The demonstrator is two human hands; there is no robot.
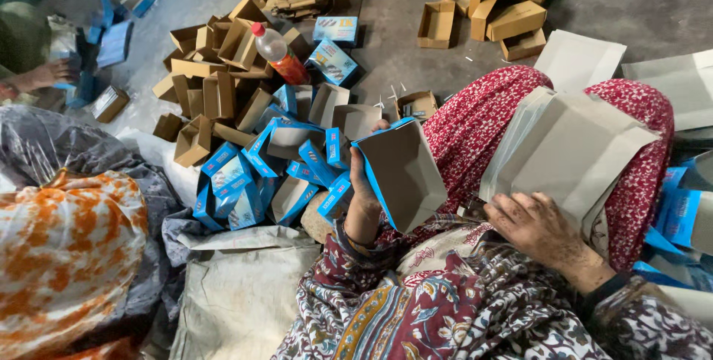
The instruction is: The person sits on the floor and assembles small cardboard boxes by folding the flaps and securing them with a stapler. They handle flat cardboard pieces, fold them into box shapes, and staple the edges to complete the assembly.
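While the left hand (362, 204) holds a blue-edged box (401, 173) upright over the lap, its grip is closed on the box's left wall, thumb inside and open mouth turned toward the camera. That box looks fully folded into shape, with its grey inside bare. The right hand (536, 228) rests on a stack of flat grey blanks (572, 148) lying across the red patterned knee (475, 118); its fingers press down on the near edge of the stack, curled but not clearly clamped on any one sheet.

As a judgement of progress, a good share is done: a heap of folded blue boxes (252, 182) lies on the floor just left of the lap, and brown folded boxes (215, 78) spread farther off, around a plastic bottle (280, 53) with orange drink. More brown boxes (497, 7) sit at the far right. What is left appears to be the thick stack of blanks on the knee, plus flat blue pieces (679, 215) at the right edge.
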